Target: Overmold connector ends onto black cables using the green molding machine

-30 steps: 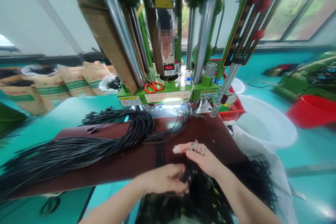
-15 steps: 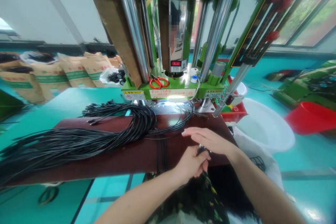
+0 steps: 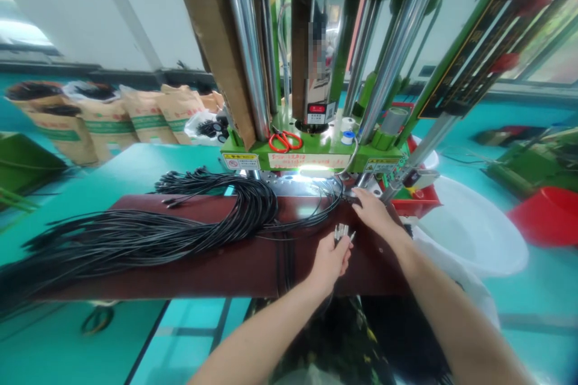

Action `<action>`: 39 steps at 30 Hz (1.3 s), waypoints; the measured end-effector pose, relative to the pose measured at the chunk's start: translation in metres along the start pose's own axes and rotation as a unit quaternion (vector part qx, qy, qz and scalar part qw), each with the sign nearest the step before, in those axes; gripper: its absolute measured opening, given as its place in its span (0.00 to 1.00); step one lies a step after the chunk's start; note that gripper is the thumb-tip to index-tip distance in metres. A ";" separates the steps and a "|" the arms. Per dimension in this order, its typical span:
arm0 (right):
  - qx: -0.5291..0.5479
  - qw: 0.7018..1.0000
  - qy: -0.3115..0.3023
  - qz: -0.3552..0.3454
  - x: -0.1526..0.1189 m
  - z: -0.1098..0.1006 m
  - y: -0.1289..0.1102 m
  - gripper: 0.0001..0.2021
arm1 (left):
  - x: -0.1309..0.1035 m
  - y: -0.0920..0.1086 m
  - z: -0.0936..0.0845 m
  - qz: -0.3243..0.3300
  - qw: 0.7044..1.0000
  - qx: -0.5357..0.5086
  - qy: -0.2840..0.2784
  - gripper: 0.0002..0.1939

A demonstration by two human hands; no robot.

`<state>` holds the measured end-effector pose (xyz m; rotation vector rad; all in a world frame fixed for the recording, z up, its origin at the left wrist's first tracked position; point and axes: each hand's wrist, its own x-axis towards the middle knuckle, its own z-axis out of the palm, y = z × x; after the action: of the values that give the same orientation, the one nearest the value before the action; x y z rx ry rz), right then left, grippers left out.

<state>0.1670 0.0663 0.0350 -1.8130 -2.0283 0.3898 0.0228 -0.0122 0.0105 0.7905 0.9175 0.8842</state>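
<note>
My left hand is closed around a small bunch of cable ends, whose silvery metal connectors stick up above the fingers. Ahead and to the right, my right hand reaches to the front of the machine's base. Its fingertips are drawn together at a thin dark object, too small to make out. Just left of that hand, several black cables curve out from the lit metal plate. A thick bundle of black cables lies across the brown board.
The green press with steel columns stands straight ahead; red-handled scissors lie on its ledge. To the right are a red bin, a white basin and a red bucket. Paper sacks line the back left.
My right hand has moved away from my left, forward to the machine's base. My left hand has risen slightly and turned, so the metal connectors show plainly. The camera view has shifted left.
</note>
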 end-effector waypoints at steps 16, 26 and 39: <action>0.230 0.950 -0.140 0.159 -0.096 -0.011 0.007 0.04 | -0.010 -0.002 -0.003 -0.038 0.997 0.037 -0.048 0.17; 0.571 0.788 0.115 0.202 -0.133 0.012 -0.012 0.18 | -0.006 -0.001 0.027 -0.082 0.987 0.081 -0.110 0.12; 0.538 0.814 0.100 0.196 -0.134 0.012 -0.007 0.25 | -0.004 -0.006 0.027 -0.079 0.987 0.085 -0.112 0.14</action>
<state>0.1671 -0.0667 0.0135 -1.3657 -0.8692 1.1261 0.0471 -0.0235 0.0173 0.9293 0.8509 0.5700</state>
